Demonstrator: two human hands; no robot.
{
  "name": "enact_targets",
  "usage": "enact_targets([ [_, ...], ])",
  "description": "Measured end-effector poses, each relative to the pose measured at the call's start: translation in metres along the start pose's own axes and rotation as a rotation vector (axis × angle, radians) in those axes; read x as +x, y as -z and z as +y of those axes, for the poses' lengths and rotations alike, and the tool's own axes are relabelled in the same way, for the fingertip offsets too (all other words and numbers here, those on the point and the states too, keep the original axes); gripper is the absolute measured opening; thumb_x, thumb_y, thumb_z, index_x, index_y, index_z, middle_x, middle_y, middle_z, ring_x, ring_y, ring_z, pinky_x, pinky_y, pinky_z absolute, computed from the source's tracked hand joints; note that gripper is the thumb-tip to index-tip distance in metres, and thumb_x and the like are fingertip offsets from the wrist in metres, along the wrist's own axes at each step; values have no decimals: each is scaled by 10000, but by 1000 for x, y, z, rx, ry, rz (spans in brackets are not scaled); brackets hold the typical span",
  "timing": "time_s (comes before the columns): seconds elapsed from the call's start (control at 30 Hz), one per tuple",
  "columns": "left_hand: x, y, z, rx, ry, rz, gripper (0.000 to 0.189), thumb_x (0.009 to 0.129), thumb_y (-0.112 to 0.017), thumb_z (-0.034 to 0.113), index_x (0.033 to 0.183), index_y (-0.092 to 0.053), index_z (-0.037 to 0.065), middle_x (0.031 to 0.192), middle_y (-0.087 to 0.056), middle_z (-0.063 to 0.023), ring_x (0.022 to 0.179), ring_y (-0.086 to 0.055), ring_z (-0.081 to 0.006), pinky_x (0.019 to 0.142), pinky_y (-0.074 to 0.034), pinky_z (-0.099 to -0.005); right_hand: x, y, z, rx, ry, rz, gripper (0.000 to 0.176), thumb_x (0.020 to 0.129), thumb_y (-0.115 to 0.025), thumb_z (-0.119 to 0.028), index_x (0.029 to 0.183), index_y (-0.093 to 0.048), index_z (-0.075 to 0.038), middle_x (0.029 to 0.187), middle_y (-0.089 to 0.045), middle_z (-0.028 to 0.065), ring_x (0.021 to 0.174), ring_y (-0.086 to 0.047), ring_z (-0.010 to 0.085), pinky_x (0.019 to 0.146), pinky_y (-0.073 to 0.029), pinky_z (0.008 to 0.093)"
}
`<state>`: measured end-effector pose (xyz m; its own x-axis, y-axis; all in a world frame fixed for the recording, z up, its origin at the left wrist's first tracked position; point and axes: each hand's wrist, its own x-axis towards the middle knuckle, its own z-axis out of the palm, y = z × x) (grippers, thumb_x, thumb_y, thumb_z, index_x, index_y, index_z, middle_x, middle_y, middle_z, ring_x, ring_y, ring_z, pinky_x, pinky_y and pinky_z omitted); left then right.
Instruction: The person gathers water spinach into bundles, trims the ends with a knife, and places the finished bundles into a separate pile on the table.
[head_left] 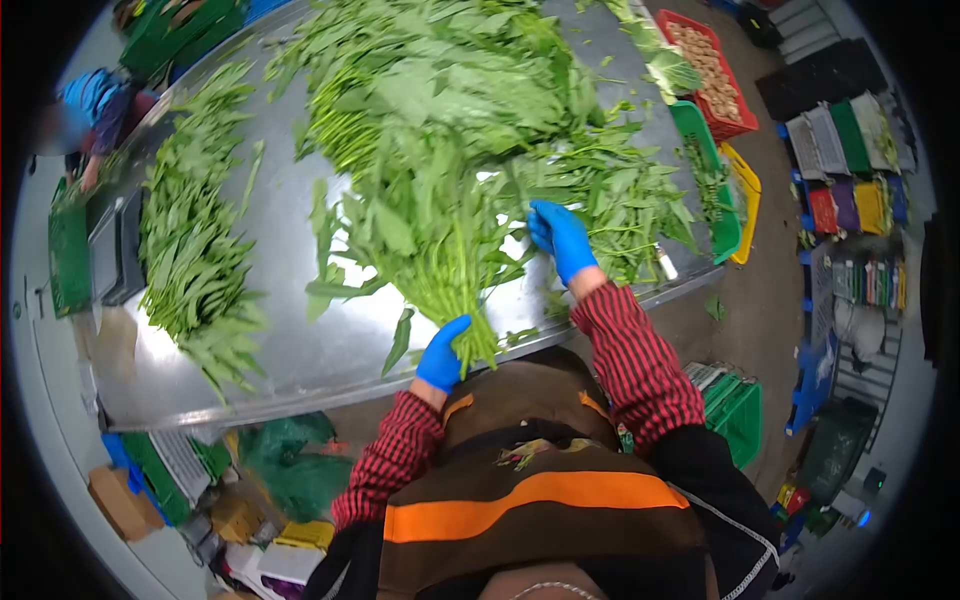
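Note:
My left hand [443, 355], in a blue glove, is closed around the lower stems of a bunch of water spinach [440, 265] at the table's near edge. The bunch's leaves spread away from me over the metal table [290, 345]. To the right of the bunch is my right hand [562, 240], also gloved in blue, its fingers loosely bent and nothing visible in them. Beyond both hands lies a large heap of the same greens [470, 90]. Beside the right hand are looser stems [625, 195].
A long row of greens [195, 220] lies on the left. A small white object [667, 264] sits near the right edge. Green [715, 190] and red crates [735, 115] stand beyond that edge. Another person [100, 105] is at the far left, near a black scale-like object [120, 245].

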<state>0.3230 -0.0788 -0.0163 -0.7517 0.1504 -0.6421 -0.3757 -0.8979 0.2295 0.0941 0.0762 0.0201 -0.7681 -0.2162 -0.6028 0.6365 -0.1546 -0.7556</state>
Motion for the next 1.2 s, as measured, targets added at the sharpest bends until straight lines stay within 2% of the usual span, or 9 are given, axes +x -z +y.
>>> enact_targets([
  [0.13, -1, -8, -3, -92, -42, 115, 379, 883, -565, 199, 1211, -537, 12, 1020, -641, -109, 909, -629, -255, 842, -510, -399, 94, 12, -14, 473, -161, 109, 170, 896, -608, -305, 915, -598, -137, 881, -660, -5, 818, -624, 121, 738, -496, 314],
  [0.37, -4, -18, -3, -156, -81, 78, 467, 870, -557, 212, 1293, -485, 28, 1029, -642, -99, 857, -635, -246, 808, -526, -420, 172, 23, -15, 541, -215, 340, 173, 911, -565, -317, 882, -600, -150, 724, -623, -26, 598, -543, 113, 601, -454, 288],
  [0.43, -6, -26, -3, -172, -87, 99, 461, 873, -552, 218, 1287, -487, 27, 1044, -641, -118, 890, -638, -262, 814, -522, -435, 177, 54, 5, 455, -111, -139, 172, 903, -568, -332, 853, -579, -168, 657, -556, -35, 558, -499, 103, 567, -430, 272],
  [0.5, -1, -9, -10, -170, -95, 172, 439, 878, -555, 238, 1255, -506, 18, 1056, -636, -141, 912, -634, -292, 835, -511, -452, 93, 14, -35, 207, 58, 203, 178, 905, -564, -323, 796, -556, -183, 618, -499, -37, 540, -476, 87, 534, -398, 254],
  [0.57, -3, -9, -8, -194, -66, 100, 426, 879, -567, 251, 1226, -519, 8, 1064, -631, -158, 934, -625, -317, 856, -500, -460, 43, 33, -40, -111, 197, -130, 205, 910, -567, -301, 760, -551, -162, 616, -498, -33, 532, -461, 77, 528, -391, 237],
  [0.77, -5, -20, -4, -255, -71, 27, 432, 888, -580, 226, 1245, -504, -5, 1116, -617, -164, 990, -616, -309, 907, -483, -455, -43, 17, 9, -662, 38, -363, 190, 857, -675, -194, 888, -632, -12, 726, -620, 7, 617, -555, 71, 567, -459, 222],
  [0.9, 2, -7, -9, -236, -17, 4, 425, 911, -565, 190, 1283, -491, -1, 1132, -619, -154, 1009, -621, -267, 905, -501, -424, -63, -13, 68, -411, -150, -513, 185, 842, -677, -168, 918, -630, -6, 742, -638, 39, 651, -602, 93, 607, -504, 237],
  [1.07, -2, -12, -3, 5, -30, 31, 410, 890, -598, 181, 1250, -516, 3, 1107, -634, -151, 971, -638, -279, 860, -525, -410, -71, -25, 68, -996, 248, -438, 207, 765, -663, -287, 826, -670, -89, 790, -642, 114, 696, -626, 282, 643, -489, 367],
  [1.2, -4, -15, 1, 113, -43, 80, 378, 841, -645, 132, 1193, -572, 16, 1060, -653, -97, 920, -646, -205, 812, -530, -340, -62, -22, 67, -1164, 370, -465, 208, 764, -673, -284, 808, -679, -80, 797, -635, 114, 713, -618, 273, 651, -487, 361],
])
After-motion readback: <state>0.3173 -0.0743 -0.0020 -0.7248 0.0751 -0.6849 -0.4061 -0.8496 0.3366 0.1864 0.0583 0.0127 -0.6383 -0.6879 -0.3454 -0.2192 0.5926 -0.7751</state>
